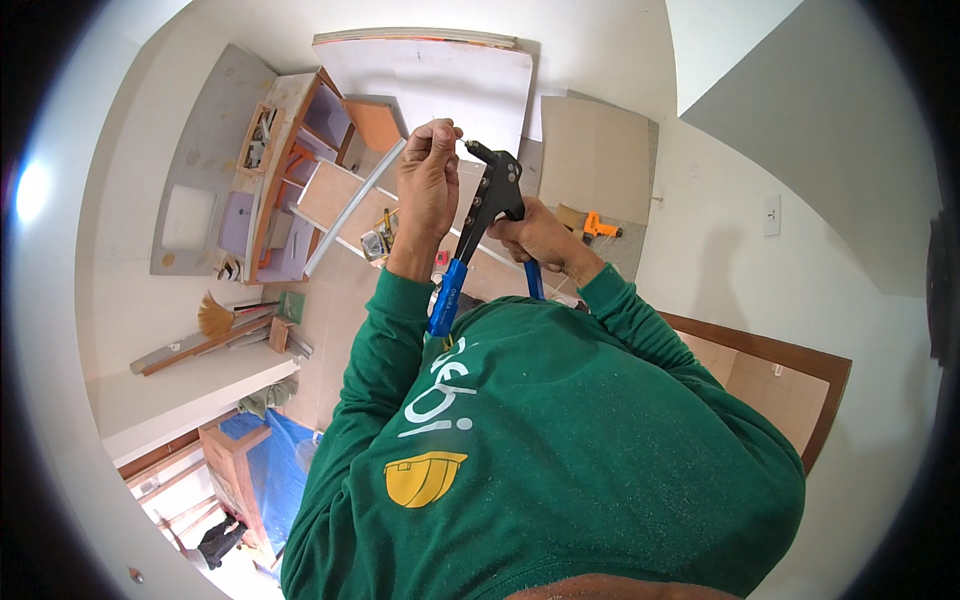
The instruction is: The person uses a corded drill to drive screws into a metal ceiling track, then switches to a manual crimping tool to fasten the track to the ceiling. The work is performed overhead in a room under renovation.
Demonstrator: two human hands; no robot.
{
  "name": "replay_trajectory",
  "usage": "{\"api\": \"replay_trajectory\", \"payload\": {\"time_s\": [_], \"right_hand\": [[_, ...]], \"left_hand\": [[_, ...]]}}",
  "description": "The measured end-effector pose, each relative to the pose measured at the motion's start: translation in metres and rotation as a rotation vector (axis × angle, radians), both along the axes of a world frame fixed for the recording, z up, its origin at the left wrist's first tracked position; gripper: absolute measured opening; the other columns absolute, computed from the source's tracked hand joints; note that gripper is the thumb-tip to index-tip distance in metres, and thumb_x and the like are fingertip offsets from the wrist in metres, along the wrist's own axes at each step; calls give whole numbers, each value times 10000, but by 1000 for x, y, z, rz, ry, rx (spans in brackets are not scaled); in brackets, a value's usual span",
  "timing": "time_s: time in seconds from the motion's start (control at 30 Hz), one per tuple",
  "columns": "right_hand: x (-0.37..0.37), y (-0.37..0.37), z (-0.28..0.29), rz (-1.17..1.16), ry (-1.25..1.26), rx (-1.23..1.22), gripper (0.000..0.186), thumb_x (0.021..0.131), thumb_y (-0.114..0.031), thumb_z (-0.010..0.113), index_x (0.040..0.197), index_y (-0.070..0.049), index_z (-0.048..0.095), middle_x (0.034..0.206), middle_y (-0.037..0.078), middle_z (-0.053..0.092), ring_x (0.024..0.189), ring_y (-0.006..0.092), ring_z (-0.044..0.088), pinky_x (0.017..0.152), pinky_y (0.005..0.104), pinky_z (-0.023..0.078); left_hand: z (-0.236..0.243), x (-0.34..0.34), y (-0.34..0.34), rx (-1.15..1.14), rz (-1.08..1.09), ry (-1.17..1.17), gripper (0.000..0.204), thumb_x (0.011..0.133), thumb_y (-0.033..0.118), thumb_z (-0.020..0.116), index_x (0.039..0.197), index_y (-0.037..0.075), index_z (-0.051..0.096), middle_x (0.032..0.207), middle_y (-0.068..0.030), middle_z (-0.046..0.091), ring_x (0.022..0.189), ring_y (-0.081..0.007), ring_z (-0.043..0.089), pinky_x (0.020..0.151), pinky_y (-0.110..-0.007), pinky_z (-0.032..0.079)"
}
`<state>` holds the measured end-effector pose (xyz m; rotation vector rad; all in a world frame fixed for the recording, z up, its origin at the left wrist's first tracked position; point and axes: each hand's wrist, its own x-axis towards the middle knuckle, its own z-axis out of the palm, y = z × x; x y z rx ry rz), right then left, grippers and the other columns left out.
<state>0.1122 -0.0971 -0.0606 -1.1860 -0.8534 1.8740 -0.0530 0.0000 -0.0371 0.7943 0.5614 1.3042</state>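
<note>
A hand riveter (490, 200) with a black body and blue handles is held up in front of my chest. Around one of its handles, just below the black head, my right hand (540, 240) is closed. The other blue handle (447, 300) swings apart from it toward my green sweater. My left hand (428, 190) is raised beside the riveter's nose, with thumb and fingertips pinched together. A thin rivet pin (462, 139) shows between those fingertips and the nose; the rest of it is hidden by the fingers.
A wooden cabinet (290, 180) stands at the left, with a long metal tube (355, 208) leaning by it. Ahead are a white board (430, 90) and a cardboard sheet (594, 160). An orange power tool (600, 229) lies right of my right hand. A broom (215, 315) rests far left.
</note>
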Motion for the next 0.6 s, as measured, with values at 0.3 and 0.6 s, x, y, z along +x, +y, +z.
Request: {"api": "replay_trajectory", "payload": {"time_s": [0.3, 0.6], "right_hand": [[-2, -5, -6, 40, -67, 114, 110, 940, -42, 727, 992, -53, 630, 680, -36, 487, 504, 73, 424, 454, 277, 326], [11, -4, 3, -22, -24, 96, 72, 960, -36, 669, 1001, -57, 614, 696, -51, 483, 534, 59, 438, 472, 260, 341]], "left_hand": [[-6, 5, 7, 9, 39, 25, 176, 1082, 250, 659, 1081, 75, 674, 1037, -11, 622, 799, -64, 469, 723, -204, 417], [-7, -58, -61, -412, -231, 216, 375, 1116, 455, 540, 1025, 98, 607, 784, 49, 458, 696, -84, 444, 603, -231, 368]]}}
